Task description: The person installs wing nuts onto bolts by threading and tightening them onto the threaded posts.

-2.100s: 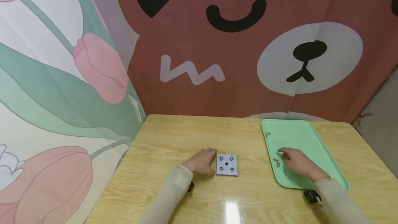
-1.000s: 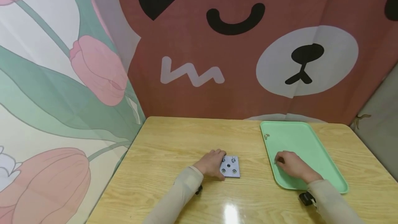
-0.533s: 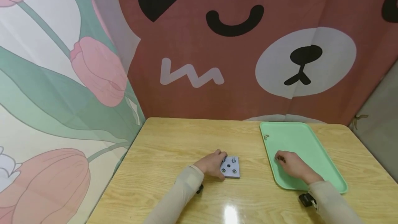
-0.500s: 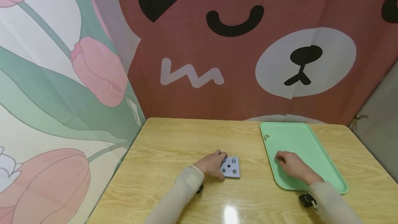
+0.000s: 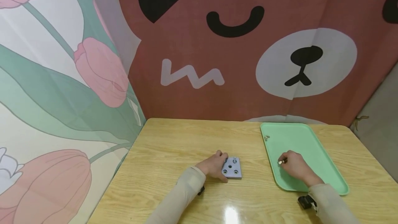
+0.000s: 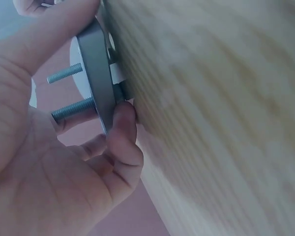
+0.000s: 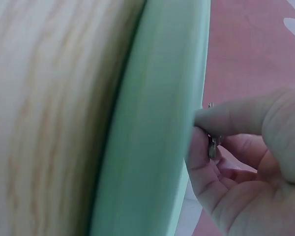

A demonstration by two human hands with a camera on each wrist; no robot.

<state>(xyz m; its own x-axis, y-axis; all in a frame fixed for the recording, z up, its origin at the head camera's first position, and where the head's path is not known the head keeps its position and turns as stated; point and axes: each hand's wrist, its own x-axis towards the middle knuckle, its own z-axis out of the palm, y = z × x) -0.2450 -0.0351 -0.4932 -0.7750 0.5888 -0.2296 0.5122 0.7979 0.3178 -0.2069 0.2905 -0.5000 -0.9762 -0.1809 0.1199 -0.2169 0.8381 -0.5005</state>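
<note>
My left hand (image 5: 212, 165) grips the left side of a square metal plate (image 5: 231, 174) on the table, thumb at the near edge and fingers at the far edge. Two threaded bolts (image 6: 71, 109) stick out of the plate's top in the left wrist view; in the head view the fingers partly cover one. Over the left part of a green tray (image 5: 311, 155), my right hand (image 5: 295, 166) pinches a small metal wing nut (image 7: 213, 147) between thumb and fingers. A second small metal piece, like another wing nut (image 5: 266, 138), lies at the tray's upper left edge.
The wooden table (image 5: 174, 137) runs back to a wall hanging (image 5: 186, 103) with a printed bear. At the left hangs a tulip-print cloth (image 5: 102, 75). The tray's raised rim stands between the plate and the right hand.
My left hand moved right onto the plate and took hold of it. My right hand lowered, picked the nearer wing nut off the tray, and now turns it into view, shining at the fingertips.
</note>
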